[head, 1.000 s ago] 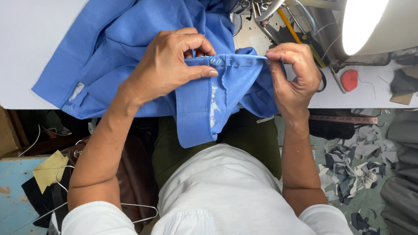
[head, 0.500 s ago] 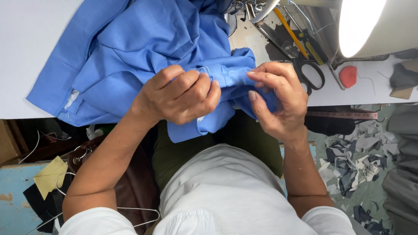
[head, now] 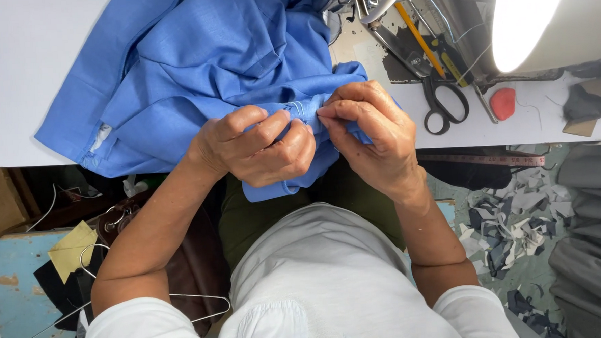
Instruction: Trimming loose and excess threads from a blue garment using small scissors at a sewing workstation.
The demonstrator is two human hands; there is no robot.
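Both hands' fingers (head: 271, 126) pinch the blue garment (head: 208, 65); black scissors (head: 443, 98) and red chalk (head: 503, 103) lie beside.

left hand (head: 259, 147) clenched, right hand (head: 370, 135) pinching

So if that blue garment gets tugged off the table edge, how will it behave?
Likely floppy: the blue garment lies in soft folds and droops over the white table. Probably light, bunching easily between left hand and right hand.
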